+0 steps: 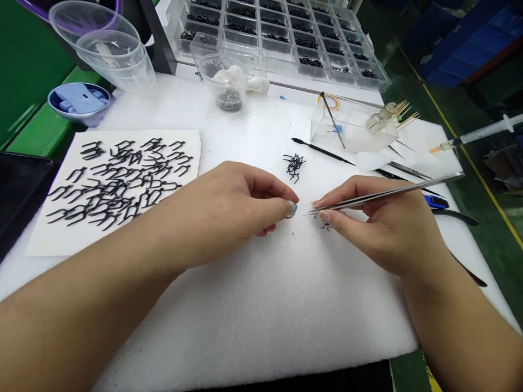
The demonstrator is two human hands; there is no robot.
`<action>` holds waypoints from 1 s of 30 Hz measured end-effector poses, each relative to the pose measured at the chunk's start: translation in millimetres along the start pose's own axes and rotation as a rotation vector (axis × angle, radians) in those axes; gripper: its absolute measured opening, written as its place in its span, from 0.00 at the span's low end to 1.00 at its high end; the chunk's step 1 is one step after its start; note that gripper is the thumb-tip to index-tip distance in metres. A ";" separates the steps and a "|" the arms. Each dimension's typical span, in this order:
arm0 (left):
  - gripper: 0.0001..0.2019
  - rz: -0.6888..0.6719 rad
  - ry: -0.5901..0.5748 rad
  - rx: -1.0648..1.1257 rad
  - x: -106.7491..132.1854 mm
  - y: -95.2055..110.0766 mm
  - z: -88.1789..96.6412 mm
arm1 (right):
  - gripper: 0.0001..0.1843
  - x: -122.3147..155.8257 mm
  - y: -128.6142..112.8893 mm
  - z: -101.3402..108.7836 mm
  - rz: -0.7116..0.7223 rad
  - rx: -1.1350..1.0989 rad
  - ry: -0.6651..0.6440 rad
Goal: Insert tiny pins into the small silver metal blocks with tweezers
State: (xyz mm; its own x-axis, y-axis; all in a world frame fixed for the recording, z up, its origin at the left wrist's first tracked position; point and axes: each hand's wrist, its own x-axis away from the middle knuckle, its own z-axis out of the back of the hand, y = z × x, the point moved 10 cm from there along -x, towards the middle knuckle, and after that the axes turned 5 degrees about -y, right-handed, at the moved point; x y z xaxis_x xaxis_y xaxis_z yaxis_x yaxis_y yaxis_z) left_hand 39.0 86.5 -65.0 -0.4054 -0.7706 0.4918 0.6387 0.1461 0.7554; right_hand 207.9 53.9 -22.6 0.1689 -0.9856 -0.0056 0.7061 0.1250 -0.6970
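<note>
My left hand (241,204) rests on the white foam pad (261,305), its fingers curled and pinched together; what they pinch is too small to make out. My right hand (376,223) grips steel tweezers (388,193) whose tip points left, almost touching my left fingertips. A few tiny dark specks (326,225) lie on the foam under the tweezers. A small heap of black forked parts (293,165) lies just beyond the hands.
A white sheet (114,188) with several black forked parts lies at left. Behind stand a clear cup of tiny metal bits (229,81), a compartment box (286,32), a clear tray (351,125), stacked plastic cups (110,49), a blue bowl (79,100), a syringe (478,133).
</note>
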 end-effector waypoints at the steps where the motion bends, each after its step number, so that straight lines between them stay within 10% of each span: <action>1: 0.10 -0.008 -0.007 0.002 0.3 0.1 -0.2 | 0.05 0.1 -0.1 -0.1 0.003 0.006 -0.001; 30: 0.13 -0.118 -0.020 -0.051 3.9 3.7 -9.4 | 0.01 16.0 -15.0 5.8 -0.057 -0.254 0.108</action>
State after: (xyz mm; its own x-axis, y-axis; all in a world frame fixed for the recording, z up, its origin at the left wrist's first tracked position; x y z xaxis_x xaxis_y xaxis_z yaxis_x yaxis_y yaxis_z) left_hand 45.9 78.1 -64.4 -0.4925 -0.7680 0.4094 0.6180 0.0226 0.7858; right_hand 204.0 36.9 -8.1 0.0502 -0.9983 -0.0280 0.5149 0.0499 -0.8558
